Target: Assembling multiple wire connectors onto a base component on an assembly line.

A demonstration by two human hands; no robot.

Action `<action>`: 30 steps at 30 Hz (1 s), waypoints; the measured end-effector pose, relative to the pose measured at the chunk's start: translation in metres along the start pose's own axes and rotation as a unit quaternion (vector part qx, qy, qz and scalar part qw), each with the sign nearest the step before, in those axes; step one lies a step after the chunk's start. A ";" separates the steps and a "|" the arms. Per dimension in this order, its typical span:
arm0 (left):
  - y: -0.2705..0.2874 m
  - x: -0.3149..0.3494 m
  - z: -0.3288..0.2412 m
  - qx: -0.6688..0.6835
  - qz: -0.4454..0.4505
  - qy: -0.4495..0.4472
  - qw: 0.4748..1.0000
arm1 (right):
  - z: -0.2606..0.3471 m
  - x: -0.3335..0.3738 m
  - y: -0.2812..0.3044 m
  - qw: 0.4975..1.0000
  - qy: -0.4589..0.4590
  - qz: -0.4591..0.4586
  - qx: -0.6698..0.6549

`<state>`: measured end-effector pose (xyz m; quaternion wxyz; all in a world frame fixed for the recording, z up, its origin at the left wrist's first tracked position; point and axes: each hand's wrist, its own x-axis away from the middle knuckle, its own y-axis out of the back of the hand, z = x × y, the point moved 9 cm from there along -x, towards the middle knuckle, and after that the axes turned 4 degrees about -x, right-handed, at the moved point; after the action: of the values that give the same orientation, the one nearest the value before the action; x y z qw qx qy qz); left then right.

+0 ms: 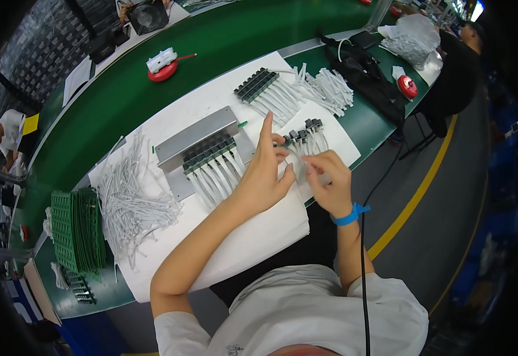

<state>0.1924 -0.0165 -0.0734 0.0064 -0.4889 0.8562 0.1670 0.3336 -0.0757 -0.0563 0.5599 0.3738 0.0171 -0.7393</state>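
Note:
My left hand (261, 175) is raised over the right part of the white sheet, index finger stretched out and thumb apart from the bent fingers. My right hand (332, 183), with a blue band at its wrist, has thumb and index finger pinched at a thin white cable (297, 155). Just beyond both hands lies a small group of black connectors (306, 132) with white cables. Left of my left hand, a metal fixture (196, 139) holds a row of dark green boards (210, 153) with white cables hanging toward me. How my left fingertips meet the cables is partly hidden.
Loose white cables (131, 199) pile on the left of the white paper (211, 249). Stacked green boards (76, 231) stand at far left. Another cabled connector row (256, 85) lies at the back. A black bag (368, 83) and red round dispensers (408, 86) sit on the green bench.

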 end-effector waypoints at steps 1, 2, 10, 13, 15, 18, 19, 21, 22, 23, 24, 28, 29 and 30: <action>0.004 0.000 -0.001 -0.002 -0.005 0.005 1.000 | 0.006 0.003 -0.007 1.000 0.014 0.004 0.002; 0.012 -0.003 -0.008 -0.028 -0.018 -0.028 0.999 | 0.007 0.004 -0.010 1.000 0.014 0.009 -0.004; 0.097 -0.003 -0.048 -0.213 0.039 0.004 0.976 | 0.031 0.002 -0.043 0.995 0.065 0.079 -0.001; 0.106 0.006 -0.038 -0.352 -0.002 0.033 0.935 | 0.027 0.010 -0.066 0.995 0.038 0.082 -0.036; 0.103 0.008 -0.029 -0.453 -0.015 0.026 0.891 | 0.031 0.011 -0.072 0.995 0.043 0.091 -0.008; 0.096 0.004 -0.026 -0.522 -0.048 0.025 0.852 | 0.024 0.013 -0.073 0.996 0.031 0.088 0.015; 0.095 0.002 -0.024 -0.523 -0.055 0.016 0.850 | 0.019 0.013 -0.069 0.997 0.013 0.073 0.011; 0.094 0.000 -0.023 -0.523 -0.062 0.005 0.850 | 0.017 0.010 -0.068 0.998 -0.008 0.063 0.030; 0.093 0.000 -0.024 -0.535 -0.062 0.005 0.842 | 0.014 0.009 -0.067 0.997 -0.029 0.055 0.046; 0.092 -0.001 -0.025 -0.547 -0.063 0.006 0.835 | 0.013 0.009 -0.067 0.997 -0.030 0.053 0.048; 0.091 -0.002 -0.027 -0.546 -0.061 0.004 0.836 | 0.015 0.008 -0.066 0.997 -0.016 0.044 0.064; 0.103 -0.002 -0.022 -0.490 -0.063 0.061 0.868 | 0.015 0.007 -0.067 0.994 -0.015 0.061 0.088; 0.105 -0.002 -0.021 -0.487 -0.061 0.069 0.869 | 0.017 0.007 -0.066 0.994 -0.015 0.059 0.089; 0.105 -0.001 -0.020 -0.487 -0.060 0.066 0.869 | 0.019 0.007 -0.068 0.992 -0.014 0.074 0.100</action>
<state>0.1081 0.0270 -0.0250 -0.2795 -0.4899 0.6338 0.5294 0.2652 -0.0644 -0.0732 0.5732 0.4180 -0.0927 -0.6987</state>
